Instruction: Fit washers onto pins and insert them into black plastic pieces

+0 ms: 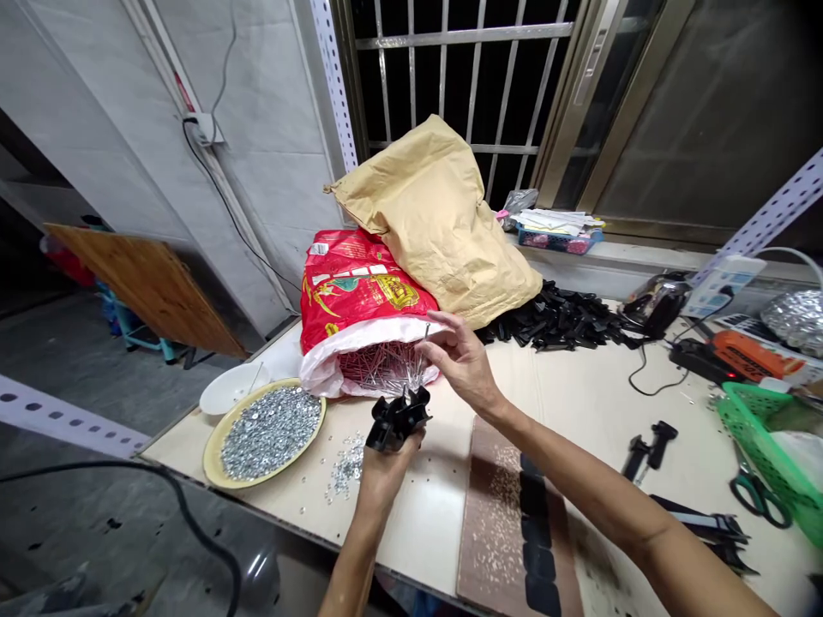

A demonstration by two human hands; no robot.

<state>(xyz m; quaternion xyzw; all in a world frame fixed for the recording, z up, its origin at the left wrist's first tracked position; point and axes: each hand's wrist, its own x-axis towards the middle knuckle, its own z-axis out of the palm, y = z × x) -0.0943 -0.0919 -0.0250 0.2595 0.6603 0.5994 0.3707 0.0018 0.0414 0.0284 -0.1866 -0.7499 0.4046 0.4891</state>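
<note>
Black plastic parts (397,420) are bunched in my left hand (386,467), whose fingers are wrapped round them from below. My right hand (464,364) is up and to the right of them, thumb and forefinger pinched on a thin metal pin (425,332) that stands nearly upright. Just behind both hands lies an open red bag (360,287) with a white lining, full of long thin pins (379,364). Left of my left hand, a yellow plate (212,458) holds many small silvery metal pieces (273,433), and more lie loose (347,467) on the table.
A tan sack (450,231) leans on the red bag, beside a pile of black parts (559,317). A brown board (489,531) with black pads lies near the front. At the right are scissors (759,497), a green basket (765,437) and an orange tool (755,353).
</note>
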